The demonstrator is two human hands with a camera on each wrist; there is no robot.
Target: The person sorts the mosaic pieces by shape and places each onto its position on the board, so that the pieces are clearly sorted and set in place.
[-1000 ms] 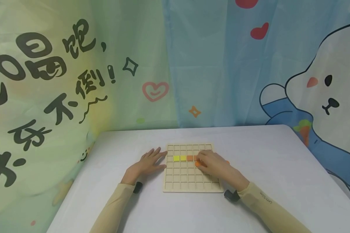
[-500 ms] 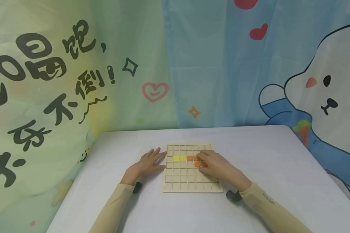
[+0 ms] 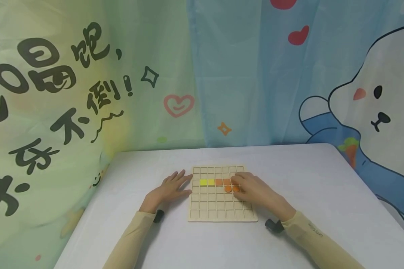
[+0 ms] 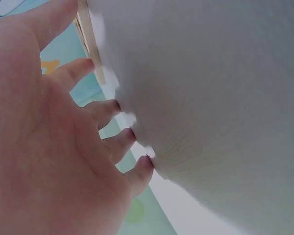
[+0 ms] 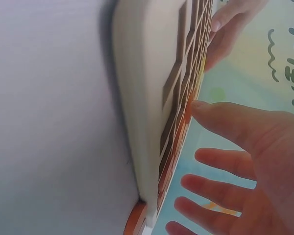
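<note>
A pale wooden grid board (image 3: pixel 205 215) lies on the white table. In one row sit yellow square tiles (image 3: pixel 207 182) and orange square tiles (image 3: pixel 222 182), the row's right end hidden by my right hand (image 3: pixel 254 190). Two orange discs (image 3: pixel 227 189) lie just below, the right one partly behind my right thumb. My right hand hovers over or lightly touches the board's right side; its fingers look relaxed and spread in the right wrist view, nothing held. My left hand (image 3: pixel 170 188) rests at the board's left edge, fingers spread, thumb and index fingertips against the edge.
In the right wrist view an orange piece (image 5: pixel 134 219) lies beside the board's outer edge; the right hand hides it in the head view. The white table (image 3: pixel 309 179) stretches to both sides. A printed curtain (image 3: pixel 232 74) hangs behind its back edge.
My right hand has shifted slightly right over the board, uncovering the second orange disc and more of the orange tiles. The left hand stays put.
</note>
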